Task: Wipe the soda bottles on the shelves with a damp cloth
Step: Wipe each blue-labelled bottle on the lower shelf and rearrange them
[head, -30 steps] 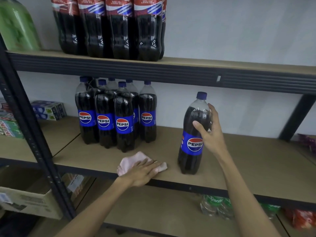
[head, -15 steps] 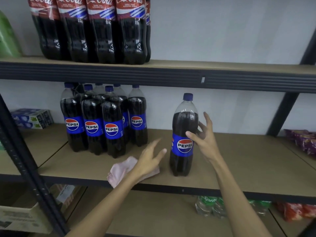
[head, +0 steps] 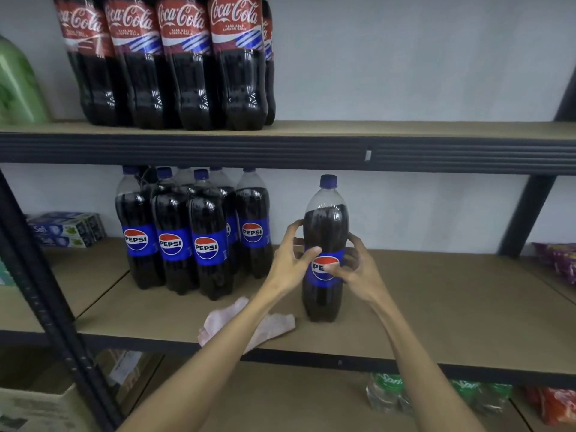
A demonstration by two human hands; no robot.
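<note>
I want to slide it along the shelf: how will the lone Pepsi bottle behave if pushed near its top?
The lone Pepsi bottle looks nearly full, so probably heavy. Tall on a narrow base, it would likely tip rather than slide. Its glossy plastic may be slippery.

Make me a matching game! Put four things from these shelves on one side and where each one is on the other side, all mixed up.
Things:
1. Coca-Cola bottles
2. cloth
3. Sprite bottles
4. lone Pepsi bottle

Places:
A. held by the left hand and right hand
B. on the bottom shelf
C. on the top shelf
D. lying at the front of the middle shelf

Pairs: 1-C, 2-D, 3-B, 4-A
</note>
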